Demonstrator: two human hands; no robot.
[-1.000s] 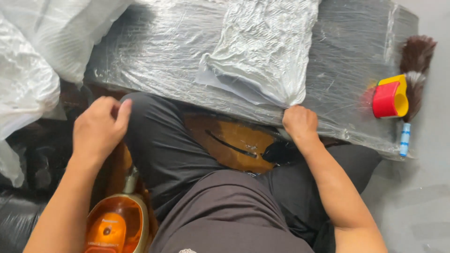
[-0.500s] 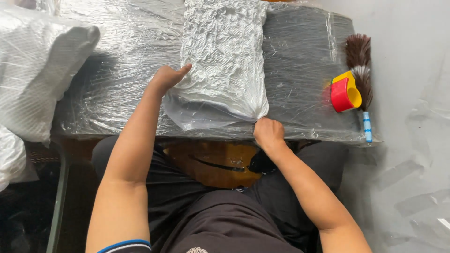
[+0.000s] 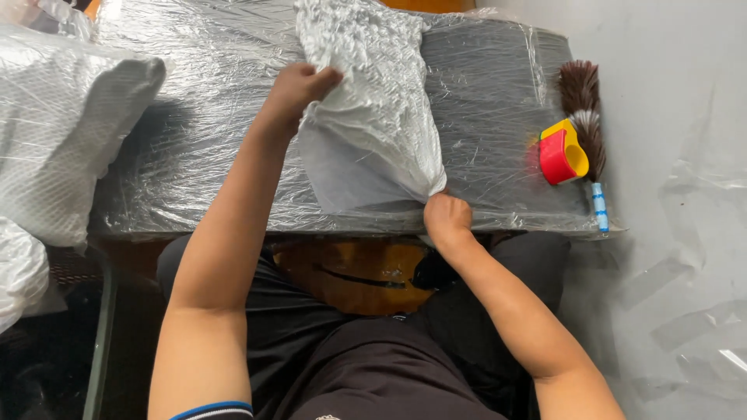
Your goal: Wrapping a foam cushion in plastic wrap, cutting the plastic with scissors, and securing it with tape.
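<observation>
Now crinkled white plastic bag (image 3: 373, 124), both hands gripping.

bag (image 3: 373, 132): thin white plastic, crinkly, a bit shiny | worktop (image 3: 194, 140): dark, under shiny wrinkled clear plastic wrap | sack (image 3: 62, 132): white woven plastic, rough | duster (image 3: 582, 101): soft brown feathers | cup (image 3: 562, 154): smooth red and yellow plastic | stool (image 3: 350, 272): shiny brown wood
</observation>
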